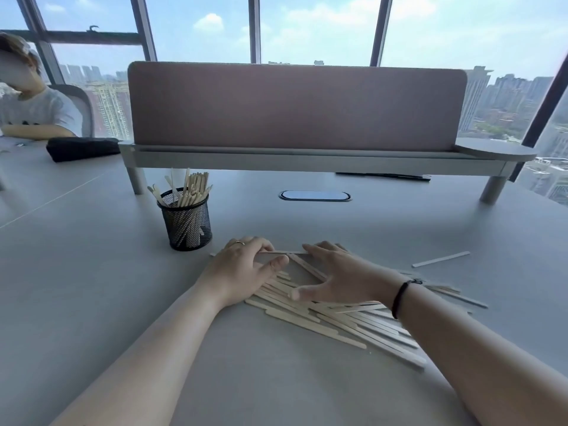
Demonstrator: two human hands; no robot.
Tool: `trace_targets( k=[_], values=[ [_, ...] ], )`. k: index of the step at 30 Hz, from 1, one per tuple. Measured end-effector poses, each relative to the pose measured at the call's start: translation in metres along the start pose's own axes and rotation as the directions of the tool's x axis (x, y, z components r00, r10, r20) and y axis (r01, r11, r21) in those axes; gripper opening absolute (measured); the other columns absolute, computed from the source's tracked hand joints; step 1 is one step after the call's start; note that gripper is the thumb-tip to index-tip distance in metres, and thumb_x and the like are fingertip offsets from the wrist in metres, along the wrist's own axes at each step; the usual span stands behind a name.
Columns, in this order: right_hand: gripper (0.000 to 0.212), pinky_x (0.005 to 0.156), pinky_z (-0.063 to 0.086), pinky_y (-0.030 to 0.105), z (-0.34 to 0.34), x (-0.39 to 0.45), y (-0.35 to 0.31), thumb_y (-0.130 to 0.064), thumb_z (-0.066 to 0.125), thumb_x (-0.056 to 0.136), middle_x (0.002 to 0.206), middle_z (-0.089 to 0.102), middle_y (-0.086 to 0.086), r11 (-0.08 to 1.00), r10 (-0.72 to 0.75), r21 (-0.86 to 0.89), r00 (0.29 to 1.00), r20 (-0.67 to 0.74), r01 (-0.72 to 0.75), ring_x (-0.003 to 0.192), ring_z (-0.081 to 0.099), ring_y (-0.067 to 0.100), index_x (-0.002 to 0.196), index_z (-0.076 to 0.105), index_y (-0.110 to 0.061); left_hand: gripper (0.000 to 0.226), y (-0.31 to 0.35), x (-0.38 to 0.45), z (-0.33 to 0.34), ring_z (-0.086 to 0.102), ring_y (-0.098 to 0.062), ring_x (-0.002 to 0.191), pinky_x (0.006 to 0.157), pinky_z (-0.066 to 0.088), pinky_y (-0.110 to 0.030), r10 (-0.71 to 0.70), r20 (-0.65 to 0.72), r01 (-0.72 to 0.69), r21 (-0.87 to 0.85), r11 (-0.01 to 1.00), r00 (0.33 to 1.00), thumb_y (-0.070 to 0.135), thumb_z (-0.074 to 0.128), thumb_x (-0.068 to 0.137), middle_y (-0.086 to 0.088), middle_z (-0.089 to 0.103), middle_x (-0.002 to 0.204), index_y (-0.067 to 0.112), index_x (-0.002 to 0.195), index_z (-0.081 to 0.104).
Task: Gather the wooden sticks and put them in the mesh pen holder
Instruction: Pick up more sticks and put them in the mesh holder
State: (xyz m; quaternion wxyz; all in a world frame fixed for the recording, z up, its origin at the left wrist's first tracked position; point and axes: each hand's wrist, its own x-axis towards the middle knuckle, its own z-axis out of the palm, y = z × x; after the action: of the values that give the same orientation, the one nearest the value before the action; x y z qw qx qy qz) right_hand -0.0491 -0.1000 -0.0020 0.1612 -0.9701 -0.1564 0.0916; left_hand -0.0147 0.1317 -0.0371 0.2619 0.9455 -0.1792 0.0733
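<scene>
Seen from the head camera, a person's two bare forearms reach across a smooth, matte grey table [92, 287] toward a loose fan of flat, pale wooden sticks [338, 321], thin slats with rounded ends that overlap one another at shallow angles. The left hand [242, 270], a ring on one finger, rests on the near-left end of the pile, its fingers curled over one stick lying crosswise at the far edge. The right hand [338, 278], a dark band on its wrist, lies on the pile with fingers spread and fairly straight, their tips touching the same crosswise stick. One stray stick [441, 259] lies apart to the right. Just beyond the left hand stands the mesh pen holder [186, 221], a black, round wire-mesh cup, upright and bristling with more sticks that lean outward. Farther back, a dusty-pink fabric screen [296, 106] rises from a grey shelf on round legs, before tall windows; another person sits at far left.
</scene>
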Motion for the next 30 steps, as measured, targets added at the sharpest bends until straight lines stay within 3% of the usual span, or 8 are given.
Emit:
trace_targets(
  k=[4, 8, 13, 18, 21, 25, 27, 30],
  values=[
    [0.134, 0.115, 0.026, 0.036, 0.007, -0.017, -0.006, -0.092, 0.060, 0.055, 0.156, 0.021, -0.014, 0.997, -0.036, -0.063, 0.999, 0.021, 0.037, 0.145, 0.019, 0.013, 0.159, 0.008, -0.027, 0.093, 0.006, -0.004, -0.001, 0.046, -0.017, 0.130, 0.110, 0.034, -0.042, -0.039, 0.039, 0.039, 0.002, 0.999, 0.998, 0.097, 0.026, 0.064, 0.011, 0.058, 0.130, 0.037, 0.129, 0.053],
    [0.110, 0.108, 0.029, 0.031, 0.015, -0.018, -0.007, -0.084, 0.062, 0.065, 0.148, 0.031, -0.008, 0.998, -0.058, -0.030, 0.996, -0.073, 0.056, 0.139, 0.027, 0.015, 0.152, 0.031, -0.025, 0.092, 0.011, -0.010, -0.003, 0.035, -0.015, 0.140, 0.117, 0.012, -0.057, -0.104, 0.057, 0.100, 0.067, 0.993, 0.993, 0.098, 0.025, 0.062, 0.016, 0.053, 0.140, 0.043, 0.133, 0.048],
    [0.082, 0.098, 0.032, 0.024, 0.015, -0.016, 0.003, -0.072, 0.068, 0.074, 0.138, 0.044, -0.012, 0.992, -0.113, 0.043, 0.985, -0.131, 0.119, 0.129, 0.042, 0.010, 0.142, 0.052, -0.029, 0.087, 0.012, -0.016, -0.004, 0.047, -0.014, 0.131, 0.109, 0.038, -0.037, -0.094, 0.056, 0.093, 0.014, 0.996, 0.994, 0.094, 0.038, 0.065, 0.013, 0.056, 0.137, 0.040, 0.131, 0.053],
    [0.068, 0.088, 0.042, 0.025, 0.011, -0.021, 0.007, -0.065, 0.075, 0.072, 0.120, 0.056, -0.014, 0.986, -0.132, 0.075, 0.968, -0.213, 0.151, 0.106, 0.056, 0.008, 0.129, 0.064, -0.030, 0.086, 0.020, -0.023, -0.002, 0.053, -0.011, 0.120, 0.104, 0.044, -0.034, -0.056, 0.077, 0.062, -0.071, 0.996, 0.995, 0.095, 0.048, 0.061, 0.016, 0.061, 0.122, 0.041, 0.127, 0.057],
    [0.080, 0.093, 0.045, 0.030, 0.002, -0.030, 0.016, -0.074, 0.072, 0.067, 0.123, 0.054, -0.015, 0.987, -0.126, 0.069, 0.970, -0.210, 0.143, 0.107, 0.055, 0.009, 0.135, 0.057, -0.034, 0.095, 0.022, -0.023, -0.002, 0.039, -0.009, 0.134, 0.118, 0.026, -0.034, 0.011, 0.117, -0.014, 0.026, 1.000, 0.993, 0.096, 0.052, 0.054, 0.014, 0.055, 0.133, 0.043, 0.133, 0.052],
    [0.120, 0.117, 0.031, 0.039, -0.017, -0.049, 0.042, -0.088, 0.069, 0.048, 0.156, 0.028, -0.016, 0.989, -0.059, 0.135, 0.998, -0.028, 0.062, 0.143, 0.032, 0.009, 0.152, 0.026, -0.047, 0.117, 0.021, -0.023, -0.006, 0.016, -0.007, 0.150, 0.124, -0.003, -0.043, 0.070, 0.213, -0.095, 0.107, 0.990, 0.974, 0.102, 0.051, 0.040, 0.016, 0.039, 0.154, 0.047, 0.143, 0.039],
    [0.132, 0.121, 0.022, 0.046, -0.019, -0.058, 0.054, -0.091, 0.069, 0.041, 0.161, 0.014, -0.023, 0.996, -0.015, 0.088, 0.996, 0.087, 0.007, 0.150, 0.018, 0.013, 0.152, 0.009, -0.053, 0.118, 0.023, -0.024, -0.008, 0.018, -0.006, 0.149, 0.124, -0.005, -0.043, 0.063, 0.239, -0.084, 0.079, 0.993, 0.969, 0.099, 0.055, 0.040, 0.018, 0.039, 0.152, 0.047, 0.144, 0.038],
    [0.139, 0.123, 0.012, 0.051, -0.011, -0.063, 0.055, -0.093, 0.067, 0.036, 0.162, 0.007, -0.025, 0.998, 0.049, -0.044, 0.992, 0.112, -0.045, 0.153, 0.005, 0.020, 0.152, 0.003, -0.054, 0.104, 0.030, -0.024, -0.009, 0.036, 0.002, 0.129, 0.124, 0.000, -0.037, 0.056, 0.185, -0.058, 0.005, 0.998, 0.981, 0.087, 0.067, 0.048, 0.026, 0.050, 0.138, 0.046, 0.141, 0.044]
  ],
)
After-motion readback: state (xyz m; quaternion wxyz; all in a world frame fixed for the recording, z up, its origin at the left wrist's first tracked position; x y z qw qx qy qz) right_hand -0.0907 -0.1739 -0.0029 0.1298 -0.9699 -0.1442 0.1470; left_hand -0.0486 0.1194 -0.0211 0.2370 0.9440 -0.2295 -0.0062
